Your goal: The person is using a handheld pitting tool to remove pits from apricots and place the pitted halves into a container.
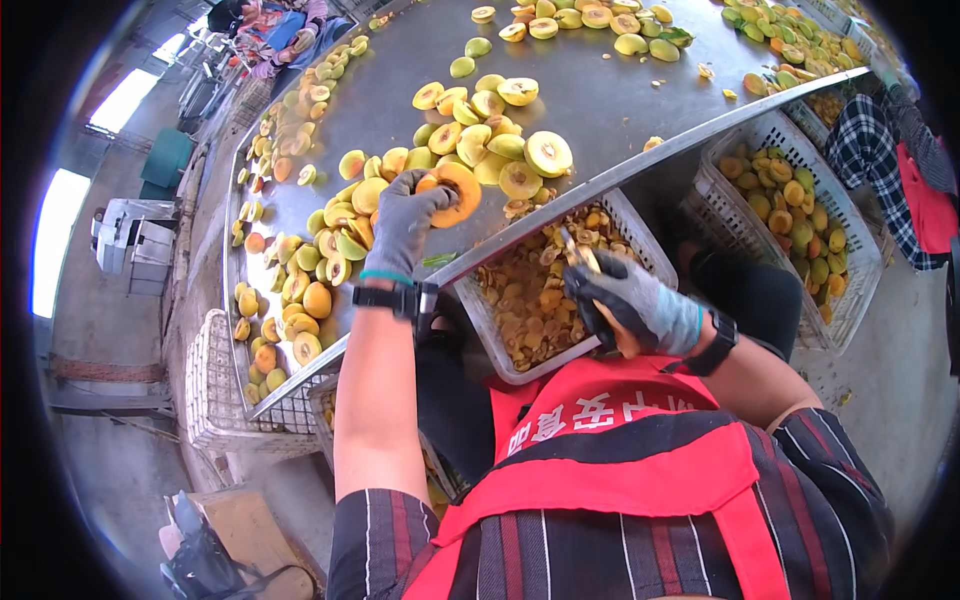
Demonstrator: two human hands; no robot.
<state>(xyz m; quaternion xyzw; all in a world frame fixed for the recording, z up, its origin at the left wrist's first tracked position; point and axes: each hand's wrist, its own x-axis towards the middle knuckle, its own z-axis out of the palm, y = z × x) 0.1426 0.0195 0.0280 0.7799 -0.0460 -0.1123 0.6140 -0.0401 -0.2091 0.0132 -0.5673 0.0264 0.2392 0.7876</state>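
My left hand point(403, 225), in a grey glove, grips a cut peach half point(456, 196) above the table's near edge. A dark hollow shows in its orange flesh. My right hand point(619, 296), gloved in grey with dark fingers, is closed around a hand tool with a wooden handle point(616, 330). The tool's narrow metal end point(570, 244) points away from me; its exact shape is unclear. Below this hand stands a white plastic crate point(517, 375) of fruit scraps and pits point(536, 315). Beyond my left hand lies a pile of yellow-green peach halves point(480, 142).
The metal table point(585, 97) has a raised rim. More halves point(300, 262) line its left side, with others farther back. A perforated crate of fruit point(795, 217) stands at right near a co-worker's plaid sleeve point(862, 142). Another person point(277, 34) is at far left. Stacked white crates point(217, 390) stand lower left.
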